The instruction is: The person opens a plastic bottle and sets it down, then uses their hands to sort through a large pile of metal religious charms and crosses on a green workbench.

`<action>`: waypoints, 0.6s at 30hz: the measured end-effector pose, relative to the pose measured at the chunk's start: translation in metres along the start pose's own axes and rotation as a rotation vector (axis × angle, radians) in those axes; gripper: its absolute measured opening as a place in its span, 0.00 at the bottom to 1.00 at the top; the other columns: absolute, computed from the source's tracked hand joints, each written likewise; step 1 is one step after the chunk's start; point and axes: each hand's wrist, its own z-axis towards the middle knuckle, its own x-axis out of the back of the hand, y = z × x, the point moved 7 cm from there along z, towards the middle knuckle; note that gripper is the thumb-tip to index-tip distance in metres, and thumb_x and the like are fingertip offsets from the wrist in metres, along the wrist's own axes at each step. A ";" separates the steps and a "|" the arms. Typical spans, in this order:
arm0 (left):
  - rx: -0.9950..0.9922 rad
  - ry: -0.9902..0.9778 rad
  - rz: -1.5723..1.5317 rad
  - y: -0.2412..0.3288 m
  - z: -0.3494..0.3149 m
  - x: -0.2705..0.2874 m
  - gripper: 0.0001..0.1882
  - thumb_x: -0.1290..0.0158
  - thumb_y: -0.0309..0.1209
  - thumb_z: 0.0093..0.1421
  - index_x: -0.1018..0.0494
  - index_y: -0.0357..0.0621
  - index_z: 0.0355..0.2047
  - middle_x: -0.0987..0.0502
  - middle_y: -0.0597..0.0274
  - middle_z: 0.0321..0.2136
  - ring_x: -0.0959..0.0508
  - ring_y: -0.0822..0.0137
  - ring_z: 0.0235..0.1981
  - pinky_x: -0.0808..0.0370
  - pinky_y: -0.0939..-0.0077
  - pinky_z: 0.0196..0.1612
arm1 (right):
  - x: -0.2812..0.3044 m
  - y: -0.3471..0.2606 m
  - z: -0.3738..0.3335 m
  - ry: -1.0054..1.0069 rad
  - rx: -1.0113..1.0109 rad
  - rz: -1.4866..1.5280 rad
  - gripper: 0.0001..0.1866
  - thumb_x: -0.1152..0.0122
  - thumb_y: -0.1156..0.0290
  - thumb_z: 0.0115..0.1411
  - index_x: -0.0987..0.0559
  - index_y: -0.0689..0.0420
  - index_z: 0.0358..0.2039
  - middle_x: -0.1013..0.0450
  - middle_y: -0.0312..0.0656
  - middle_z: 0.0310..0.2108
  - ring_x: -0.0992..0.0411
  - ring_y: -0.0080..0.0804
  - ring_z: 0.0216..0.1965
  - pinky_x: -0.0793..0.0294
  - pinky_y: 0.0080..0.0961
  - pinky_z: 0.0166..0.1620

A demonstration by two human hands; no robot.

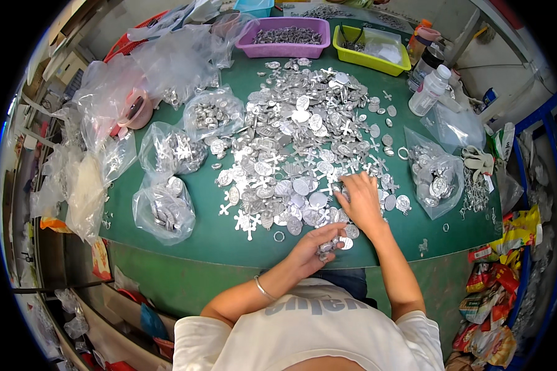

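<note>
A wide heap of silver metal medals and small crosses [278, 154] covers the middle of the green table. My left hand [315, 246] is at the near table edge, palm turned up and fingers curled round several silver medals [326, 248]. My right hand [362, 199] is at the near right part of the heap, its fingers bent down among the pieces. What its fingertips grip is hidden beneath them. Loose oval medals [351, 231] lie between my two hands.
Clear bags of metal pieces stand left [164, 210] and right [436, 176] of the heap. Behind it are a purple basin [247, 46] and a yellow-green tray [377, 63]. A white bottle [430, 91] stands at the far right. Crumpled plastic bags [99, 93] crowd the left.
</note>
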 end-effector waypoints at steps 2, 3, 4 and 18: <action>0.058 0.087 -0.063 -0.001 -0.001 0.000 0.14 0.54 0.36 0.61 0.32 0.40 0.41 0.31 0.64 0.29 0.30 0.71 0.30 0.37 0.87 0.19 | -0.001 -0.004 0.001 -0.006 0.029 -0.020 0.10 0.41 0.77 0.45 0.26 0.59 0.31 0.31 0.39 0.30 0.36 0.38 0.35 0.42 0.31 0.39; 0.082 0.134 -0.094 -0.002 -0.002 0.002 0.14 0.54 0.37 0.61 0.31 0.40 0.39 0.30 0.64 0.29 0.30 0.71 0.30 0.36 0.87 0.19 | -0.005 -0.004 0.001 -0.031 0.034 -0.036 0.11 0.41 0.77 0.45 0.26 0.59 0.32 0.31 0.40 0.30 0.36 0.38 0.35 0.42 0.31 0.40; 0.083 0.092 -0.099 -0.003 -0.001 0.004 0.14 0.54 0.38 0.61 0.31 0.40 0.39 0.30 0.63 0.28 0.30 0.70 0.30 0.36 0.87 0.19 | -0.008 -0.004 0.002 -0.056 0.039 -0.052 0.11 0.41 0.76 0.45 0.27 0.60 0.32 0.31 0.40 0.30 0.36 0.38 0.35 0.42 0.31 0.40; -0.080 0.154 -0.268 0.011 -0.003 0.019 0.16 0.57 0.43 0.62 0.30 0.45 0.39 0.26 0.61 0.32 0.25 0.67 0.36 0.27 0.82 0.26 | 0.011 -0.034 -0.006 -0.260 -0.136 0.827 0.08 0.40 0.77 0.49 0.23 0.62 0.31 0.28 0.41 0.32 0.32 0.29 0.35 0.33 0.23 0.37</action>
